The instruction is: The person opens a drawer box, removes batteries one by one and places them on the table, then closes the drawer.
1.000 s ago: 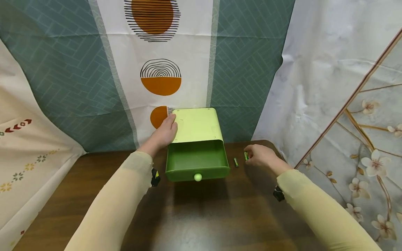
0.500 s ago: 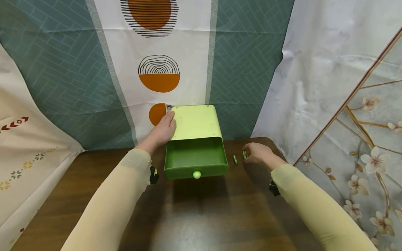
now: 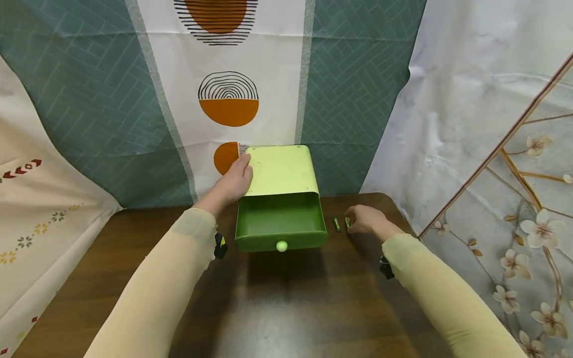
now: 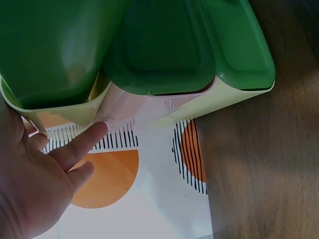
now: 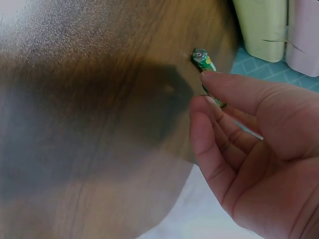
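A small drawer unit (image 3: 282, 169) with a light yellow-green top stands at the back of the table. Its green top drawer (image 3: 281, 240), with a round pale knob, is pulled out and shows a bare inside. My left hand (image 3: 234, 181) rests against the unit's left side, fingers extended along it; the left wrist view shows closed drawers (image 4: 162, 55) below. To the right, one small green battery (image 3: 336, 224) lies on the table. Beside it my right hand (image 3: 367, 220) pinches a second green battery (image 3: 347, 222) between thumb and fingertips, which mostly hide it in the right wrist view.
The brown wooden table (image 3: 286, 308) extends in front of the unit. A patterned cloth (image 3: 230, 59) hangs right behind it. Other cloths hang at the left (image 3: 49, 209) and right (image 3: 483, 164), close to the table's sides.
My right hand has shifted slightly left, and the battery at its fingertips now lies nearer the other battery. The left hand stays on the unit. The head view has tilted down a little.
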Demonstrator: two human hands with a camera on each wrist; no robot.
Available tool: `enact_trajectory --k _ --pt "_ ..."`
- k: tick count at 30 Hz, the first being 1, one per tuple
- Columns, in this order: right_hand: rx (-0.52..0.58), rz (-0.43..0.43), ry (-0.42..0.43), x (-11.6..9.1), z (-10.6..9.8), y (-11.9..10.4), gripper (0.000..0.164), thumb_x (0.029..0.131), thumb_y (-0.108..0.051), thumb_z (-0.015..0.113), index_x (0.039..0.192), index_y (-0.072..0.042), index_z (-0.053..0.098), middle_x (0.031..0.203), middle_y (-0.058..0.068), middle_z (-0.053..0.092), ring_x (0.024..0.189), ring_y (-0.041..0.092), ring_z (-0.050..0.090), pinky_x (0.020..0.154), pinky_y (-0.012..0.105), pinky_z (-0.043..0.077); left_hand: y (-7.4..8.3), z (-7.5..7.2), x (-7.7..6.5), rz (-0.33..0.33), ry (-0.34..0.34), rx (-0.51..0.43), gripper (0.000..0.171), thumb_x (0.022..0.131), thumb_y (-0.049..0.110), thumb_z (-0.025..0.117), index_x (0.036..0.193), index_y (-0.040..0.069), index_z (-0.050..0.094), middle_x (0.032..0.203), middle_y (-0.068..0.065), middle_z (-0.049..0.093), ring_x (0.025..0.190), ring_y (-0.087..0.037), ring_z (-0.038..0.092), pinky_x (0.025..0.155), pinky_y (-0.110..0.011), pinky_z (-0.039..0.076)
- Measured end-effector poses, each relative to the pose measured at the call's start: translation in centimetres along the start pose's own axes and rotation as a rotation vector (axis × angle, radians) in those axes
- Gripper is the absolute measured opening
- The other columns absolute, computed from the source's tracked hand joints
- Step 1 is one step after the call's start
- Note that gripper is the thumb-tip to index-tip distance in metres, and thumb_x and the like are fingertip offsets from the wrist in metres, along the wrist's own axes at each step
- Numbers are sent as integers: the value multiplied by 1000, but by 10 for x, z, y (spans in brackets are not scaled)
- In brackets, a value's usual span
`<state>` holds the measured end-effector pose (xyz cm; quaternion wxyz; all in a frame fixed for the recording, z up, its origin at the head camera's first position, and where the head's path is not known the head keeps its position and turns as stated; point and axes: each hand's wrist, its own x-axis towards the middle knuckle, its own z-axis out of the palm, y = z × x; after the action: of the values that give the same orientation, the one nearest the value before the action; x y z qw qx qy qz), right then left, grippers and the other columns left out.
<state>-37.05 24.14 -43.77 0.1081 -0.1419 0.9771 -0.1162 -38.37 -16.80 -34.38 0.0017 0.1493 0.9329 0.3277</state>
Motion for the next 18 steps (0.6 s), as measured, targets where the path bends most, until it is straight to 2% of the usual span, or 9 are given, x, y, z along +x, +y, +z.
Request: enact_trajectory --k 5,13,18 --pt "21 20 -28 3 4 -2 61 92 -16 86 147 2 66 106 8 77 91 23 72 94 54 58 -1 -1 1 0 -7 2 66 120 32 19 177 1 7 184 -17 1 170 -29 -1 136 -48 5" --pt "68 37 -85 10 8 -1 62 94 -16 84 150 2 64 93 4 75 71 17 72 88 48 59 -2 0 2 -3 -9 2 66 120 33 18 177 1 7 184 -17 0 170 -29 -2 136 -47 5" --pt "99 -14 -91 32 23 22 62 91 -18 83 147 1 66 86 2 72 64 17 69 77 44 58 -2 -1 3 -1 -11 5 66 120 34 18 177 2 6 184 -17 0 170 -29 -2 136 -48 4"
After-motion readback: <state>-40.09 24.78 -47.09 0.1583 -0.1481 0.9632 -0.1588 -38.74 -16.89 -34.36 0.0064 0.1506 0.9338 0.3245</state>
